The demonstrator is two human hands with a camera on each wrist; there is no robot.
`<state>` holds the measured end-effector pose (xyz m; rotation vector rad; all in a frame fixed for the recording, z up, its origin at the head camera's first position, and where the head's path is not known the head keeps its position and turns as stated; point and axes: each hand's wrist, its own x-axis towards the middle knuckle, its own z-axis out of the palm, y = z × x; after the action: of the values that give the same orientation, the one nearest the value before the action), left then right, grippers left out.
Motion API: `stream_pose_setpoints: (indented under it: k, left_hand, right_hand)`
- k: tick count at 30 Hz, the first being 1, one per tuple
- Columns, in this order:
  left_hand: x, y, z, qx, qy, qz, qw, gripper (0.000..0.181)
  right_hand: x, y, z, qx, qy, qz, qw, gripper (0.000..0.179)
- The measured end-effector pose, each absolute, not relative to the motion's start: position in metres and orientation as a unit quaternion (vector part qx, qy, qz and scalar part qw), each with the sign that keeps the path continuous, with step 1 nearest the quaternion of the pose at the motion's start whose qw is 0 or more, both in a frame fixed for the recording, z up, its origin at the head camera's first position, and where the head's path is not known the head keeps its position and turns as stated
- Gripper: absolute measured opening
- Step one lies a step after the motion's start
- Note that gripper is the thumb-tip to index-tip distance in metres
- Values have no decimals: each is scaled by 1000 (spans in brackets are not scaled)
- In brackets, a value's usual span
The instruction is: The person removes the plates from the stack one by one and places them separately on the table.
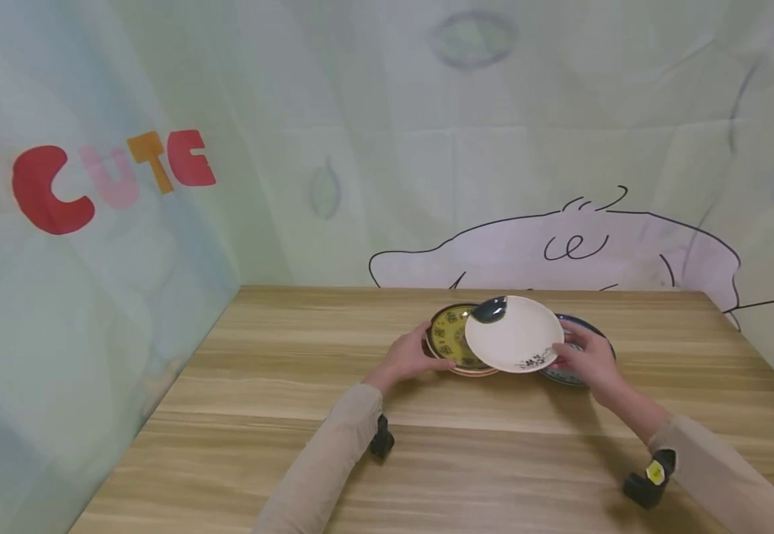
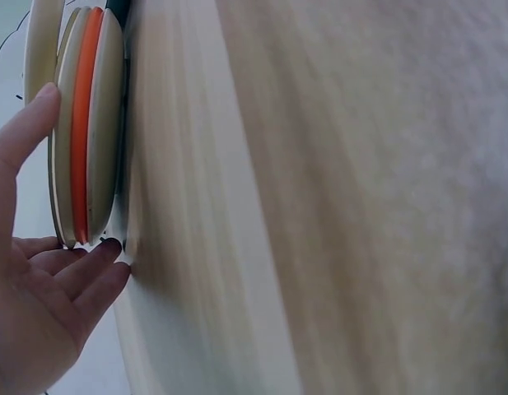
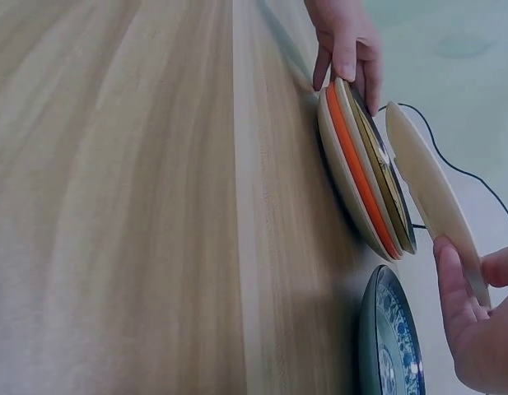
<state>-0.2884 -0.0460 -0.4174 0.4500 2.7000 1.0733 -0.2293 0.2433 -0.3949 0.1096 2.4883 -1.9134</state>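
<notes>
In my right hand is a white plate with a dark blue patch and a small black print near its rim. Thumb and fingers pinch its right edge, and it hangs tilted above the other plates. A stack of plates stands on the table, with orange and cream rims below a yellow-green patterned plate. My left hand holds the stack's left side, thumb on the near rim and fingers round the far side. A blue patterned plate lies right of the stack, partly hidden in the head view.
The plates stand toward the back of a wood-grain table. A printed cloth backdrop rises behind the table and at its left. Black wrist cameras hang at both sleeves.
</notes>
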Motion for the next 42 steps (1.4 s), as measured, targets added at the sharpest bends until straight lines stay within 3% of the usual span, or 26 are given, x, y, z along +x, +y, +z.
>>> stream_pose_setpoints:
  k: [16, 42]
  left_hand:
    - [-288, -47, -420, 150, 917, 356, 99, 96]
    - [-288, -46, -420, 152, 914, 363, 101, 98]
  right_hand:
    - [-251, 306, -464, 68, 685, -720, -95, 63]
    - [-238, 378, -457, 169, 639, -740, -128, 71]
